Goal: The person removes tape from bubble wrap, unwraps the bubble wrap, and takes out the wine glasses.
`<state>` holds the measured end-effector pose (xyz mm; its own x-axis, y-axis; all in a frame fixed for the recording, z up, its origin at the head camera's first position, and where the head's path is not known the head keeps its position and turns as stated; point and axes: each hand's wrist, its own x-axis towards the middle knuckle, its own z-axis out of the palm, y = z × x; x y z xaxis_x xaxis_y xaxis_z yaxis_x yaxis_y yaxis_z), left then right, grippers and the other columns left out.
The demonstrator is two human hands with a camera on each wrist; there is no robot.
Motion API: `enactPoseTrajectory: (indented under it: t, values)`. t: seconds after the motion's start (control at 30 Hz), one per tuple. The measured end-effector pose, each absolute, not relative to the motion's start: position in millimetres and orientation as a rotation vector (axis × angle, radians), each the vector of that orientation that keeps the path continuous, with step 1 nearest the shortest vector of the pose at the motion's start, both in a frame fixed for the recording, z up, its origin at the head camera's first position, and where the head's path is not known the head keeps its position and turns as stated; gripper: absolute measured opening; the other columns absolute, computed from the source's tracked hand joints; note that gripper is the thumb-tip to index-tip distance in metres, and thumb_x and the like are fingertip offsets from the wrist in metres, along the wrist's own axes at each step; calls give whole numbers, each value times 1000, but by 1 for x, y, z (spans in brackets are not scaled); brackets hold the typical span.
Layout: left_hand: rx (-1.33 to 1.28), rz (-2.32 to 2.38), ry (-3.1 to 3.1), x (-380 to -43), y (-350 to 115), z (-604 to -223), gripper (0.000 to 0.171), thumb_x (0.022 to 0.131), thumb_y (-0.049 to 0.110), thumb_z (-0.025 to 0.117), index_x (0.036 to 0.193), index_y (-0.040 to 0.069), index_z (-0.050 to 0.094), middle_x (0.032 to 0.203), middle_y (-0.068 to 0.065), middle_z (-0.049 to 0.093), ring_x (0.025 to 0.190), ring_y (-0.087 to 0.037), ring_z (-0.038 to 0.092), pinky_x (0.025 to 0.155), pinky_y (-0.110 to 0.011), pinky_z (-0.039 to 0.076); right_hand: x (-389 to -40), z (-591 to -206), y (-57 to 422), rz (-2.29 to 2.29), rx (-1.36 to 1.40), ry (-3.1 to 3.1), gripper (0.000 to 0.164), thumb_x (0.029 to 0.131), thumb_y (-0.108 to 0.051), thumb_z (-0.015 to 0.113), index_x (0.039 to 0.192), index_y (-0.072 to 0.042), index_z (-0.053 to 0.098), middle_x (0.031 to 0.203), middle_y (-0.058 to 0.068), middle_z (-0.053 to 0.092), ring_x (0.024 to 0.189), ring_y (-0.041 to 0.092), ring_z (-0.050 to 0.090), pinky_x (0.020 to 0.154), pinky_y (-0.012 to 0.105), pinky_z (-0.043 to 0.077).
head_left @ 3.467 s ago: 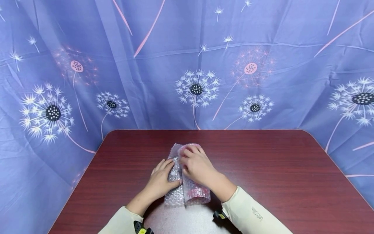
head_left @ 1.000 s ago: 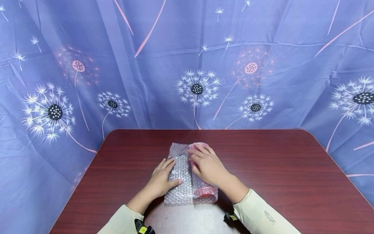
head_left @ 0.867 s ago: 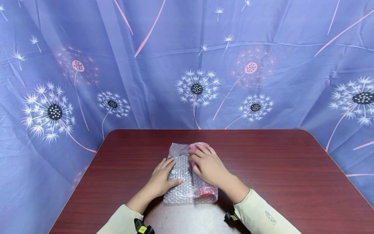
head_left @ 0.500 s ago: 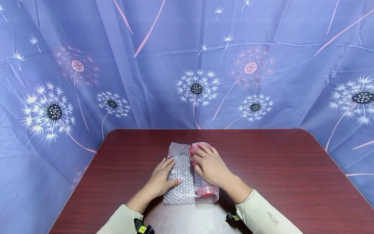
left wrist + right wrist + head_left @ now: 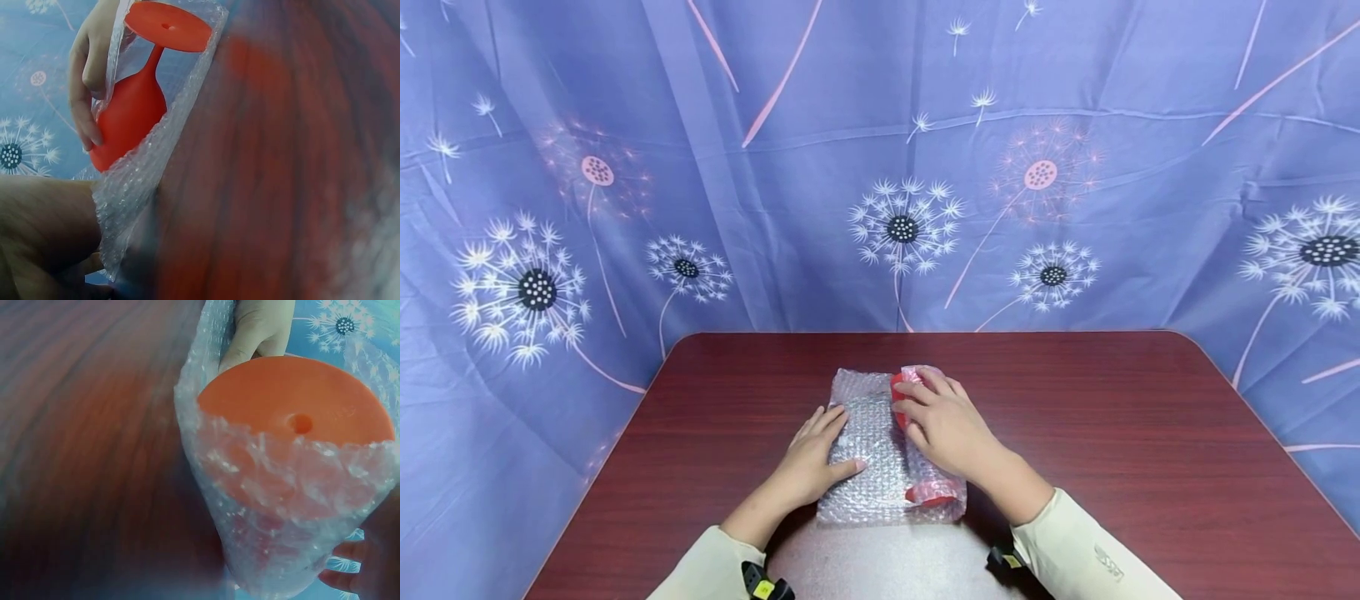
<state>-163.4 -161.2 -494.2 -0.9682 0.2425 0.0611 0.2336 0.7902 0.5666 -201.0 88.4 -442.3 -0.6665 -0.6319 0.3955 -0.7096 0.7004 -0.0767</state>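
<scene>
A red goblet (image 5: pixel 134 115) lies on its side, partly rolled in clear bubble wrap (image 5: pixel 872 467). Its round foot (image 5: pixel 262 394) points toward the near side of the table, and its stem and bowl show in the left wrist view. My right hand (image 5: pixel 951 429) curls over the goblet's bowl and the wrap around it, fingertips on the red surface. Left of the goblet the wrap is spread flat, and my left hand (image 5: pixel 812 462) rests on its left edge with fingers extended and thumb apart. Part of the bowl is hidden under the right hand and the wrap.
The dark red wood-grain table (image 5: pixel 1112 433) has a bright patch of reflected light near its front. Behind it hangs a blue curtain (image 5: pixel 805 208) with dandelion prints. Black wrist devices (image 5: pixel 767 583) sit at both sleeves.
The right hand has rolled the goblet to the right, unrolling the wrap. The flat part of the wrap is wider, and more red shows. The left hand has stayed in place.
</scene>
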Motion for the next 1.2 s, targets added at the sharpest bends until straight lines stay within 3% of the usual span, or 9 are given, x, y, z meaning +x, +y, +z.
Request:
enactPoseTrajectory:
  t: [0.2,0.53,1.2]
  values:
    - [407,928,2952,-164,-163,-496,82,88,39,77,151,-1,43,161,-16,38,153,-43,23,124,-60,19,-200,-440,93,357,1053,-2552,29,89,-17,61,113,-20,77,136,2,66,138,37,47,108,54,41]
    - [437,912,2943,-164,-166,-496,81,88,40,76,150,-2,44,161,-16,38,153,-43,22,125,-59,17,-201,-445,97,375,1085,-2461,23,91,-23,71,113,-15,77,134,6,68,137,36,52,115,51,39]
    - [413,874,2935,-165,-170,-496,81,90,42,74,152,1,42,163,-11,36,155,-39,20,125,-58,15,-201,-445,111,322,1057,-2510,35,87,-21,70,122,-21,75,135,3,67,138,37,50,109,54,44]
